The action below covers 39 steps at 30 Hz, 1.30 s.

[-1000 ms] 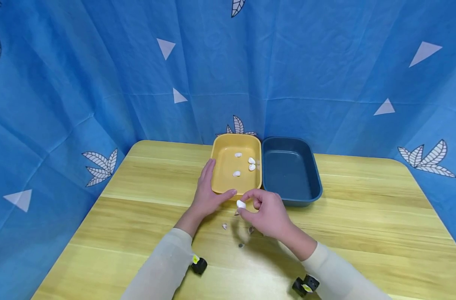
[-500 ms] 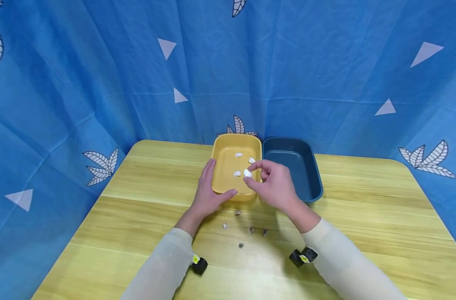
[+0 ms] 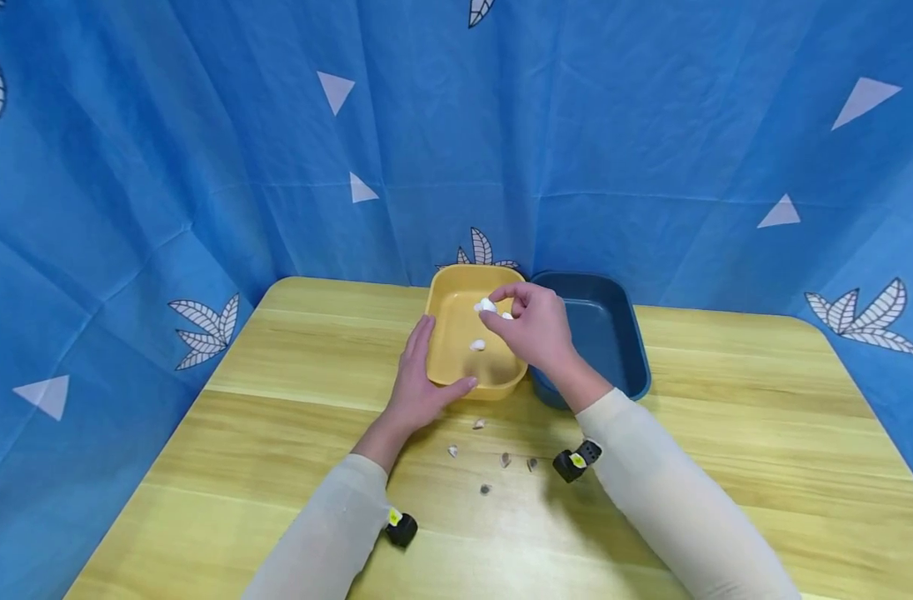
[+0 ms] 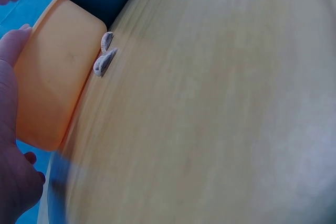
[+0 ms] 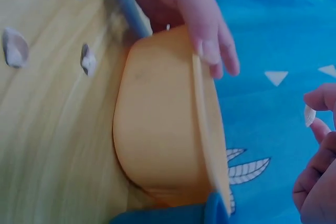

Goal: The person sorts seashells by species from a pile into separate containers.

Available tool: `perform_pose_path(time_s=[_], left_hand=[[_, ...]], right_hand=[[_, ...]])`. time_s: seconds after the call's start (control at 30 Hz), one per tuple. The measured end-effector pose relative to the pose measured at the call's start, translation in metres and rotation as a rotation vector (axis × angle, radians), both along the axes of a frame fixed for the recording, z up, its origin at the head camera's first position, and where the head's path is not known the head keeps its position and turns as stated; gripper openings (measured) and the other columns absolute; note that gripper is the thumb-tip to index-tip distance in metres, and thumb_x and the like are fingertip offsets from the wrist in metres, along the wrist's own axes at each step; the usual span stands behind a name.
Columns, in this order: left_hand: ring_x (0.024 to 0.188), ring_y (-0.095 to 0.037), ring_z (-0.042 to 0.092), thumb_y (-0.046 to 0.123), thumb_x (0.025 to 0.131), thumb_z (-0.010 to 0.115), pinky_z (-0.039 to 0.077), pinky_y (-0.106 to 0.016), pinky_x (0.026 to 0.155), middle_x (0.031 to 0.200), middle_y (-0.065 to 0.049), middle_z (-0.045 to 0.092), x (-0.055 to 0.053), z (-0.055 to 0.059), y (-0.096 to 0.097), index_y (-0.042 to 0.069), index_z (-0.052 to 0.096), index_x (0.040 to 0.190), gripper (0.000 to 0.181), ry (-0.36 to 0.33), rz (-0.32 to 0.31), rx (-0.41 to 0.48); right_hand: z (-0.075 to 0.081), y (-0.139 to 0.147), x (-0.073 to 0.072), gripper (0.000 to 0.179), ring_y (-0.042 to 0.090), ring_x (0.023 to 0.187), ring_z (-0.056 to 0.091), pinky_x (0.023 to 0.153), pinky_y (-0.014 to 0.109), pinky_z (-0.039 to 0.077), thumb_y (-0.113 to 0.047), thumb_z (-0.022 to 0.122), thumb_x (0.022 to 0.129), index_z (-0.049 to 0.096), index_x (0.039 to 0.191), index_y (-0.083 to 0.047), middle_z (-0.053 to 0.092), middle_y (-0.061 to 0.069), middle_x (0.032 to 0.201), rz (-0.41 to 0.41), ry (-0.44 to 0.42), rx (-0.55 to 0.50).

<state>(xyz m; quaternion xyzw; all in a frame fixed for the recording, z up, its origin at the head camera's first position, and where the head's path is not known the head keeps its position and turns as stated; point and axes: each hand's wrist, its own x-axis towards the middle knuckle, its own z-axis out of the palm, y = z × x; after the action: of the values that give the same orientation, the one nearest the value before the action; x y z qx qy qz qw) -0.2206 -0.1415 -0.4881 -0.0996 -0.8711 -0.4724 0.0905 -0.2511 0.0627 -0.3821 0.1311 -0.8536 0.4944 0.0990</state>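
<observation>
My right hand point(image 3: 537, 329) pinches a small white seashell point(image 3: 488, 305) between thumb and index finger, over the far half of the yellow basin point(image 3: 447, 358). In the right wrist view the held shell point(image 5: 310, 115) looks pale and ribbed. My left hand point(image 3: 414, 390) rests at the basin's near left corner, fingers stretched along the left side and thumb along the front rim. A white shell point(image 3: 477, 345) lies on the basin floor, and another shell point(image 3: 507, 316) shows beside my right fingers. The right hand hides part of the basin's right side.
A dark blue basin point(image 3: 602, 333) stands right against the yellow one. Several shells lie on the wooden table in front, including one shell point(image 3: 479, 423) near the yellow basin and one shell point(image 3: 486, 489) closest to me. A blue curtain point(image 3: 621, 125) hangs behind the table.
My right hand has carried the pinched shell from in front of the yellow basin, over its near rim, to above its far half. The left hand has stayed at the corner.
</observation>
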Motion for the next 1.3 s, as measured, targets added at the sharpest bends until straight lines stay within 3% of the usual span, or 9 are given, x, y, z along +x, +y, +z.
perform_pose_path(time_s=[0.2, 0.4, 0.53, 1.3], left_hand=[[0.149, -0.023, 0.012, 0.048, 0.077, 0.084, 0.017, -0.053, 0.116, 0.165, 0.003, 0.009, -0.001, 0.001, 0.0, 0.018, 0.014, 0.162, 0.114, 0.006, -0.005, 0.002], [0.149, -0.022, 0.011, 0.039, 0.078, 0.086, 0.017, -0.052, 0.116, 0.165, 0.006, 0.008, 0.0, 0.001, 0.001, 0.018, 0.014, 0.161, 0.112, -0.01, 0.008, 0.01], [0.149, -0.023, 0.012, 0.042, 0.077, 0.085, 0.017, -0.052, 0.116, 0.165, 0.005, 0.009, -0.001, -0.001, 0.0, 0.017, 0.014, 0.161, 0.113, 0.004, 0.002, 0.002], [0.148, -0.023, 0.014, 0.051, 0.076, 0.083, 0.019, -0.052, 0.115, 0.165, 0.002, 0.01, 0.0, 0.0, -0.001, 0.016, 0.015, 0.161, 0.114, 0.027, -0.005, -0.006]], right_hand=[[-0.009, -0.002, -0.019, 0.022, 0.026, 0.046, 0.047, 0.043, 0.031, 0.03, -0.025, 0.08, 0.087, 0.071, 0.101, -0.01, 0.038, 0.006, 0.059, -0.039, -0.063, 0.023], [-0.022, -0.004, -0.036, 0.021, 0.025, 0.047, 0.043, 0.043, 0.03, 0.03, -0.027, 0.079, 0.088, 0.072, 0.102, -0.012, 0.038, 0.005, 0.06, -0.084, -0.098, 0.012], [-0.031, -0.005, -0.044, 0.02, 0.024, 0.048, 0.041, 0.044, 0.03, 0.031, -0.026, 0.078, 0.088, 0.072, 0.101, -0.013, 0.037, 0.004, 0.06, -0.099, -0.108, -0.008], [-0.047, -0.012, -0.06, 0.023, 0.024, 0.054, 0.047, 0.048, 0.03, 0.035, -0.027, 0.079, 0.088, 0.071, 0.104, -0.012, 0.043, 0.007, 0.067, -0.141, -0.173, 0.03]])
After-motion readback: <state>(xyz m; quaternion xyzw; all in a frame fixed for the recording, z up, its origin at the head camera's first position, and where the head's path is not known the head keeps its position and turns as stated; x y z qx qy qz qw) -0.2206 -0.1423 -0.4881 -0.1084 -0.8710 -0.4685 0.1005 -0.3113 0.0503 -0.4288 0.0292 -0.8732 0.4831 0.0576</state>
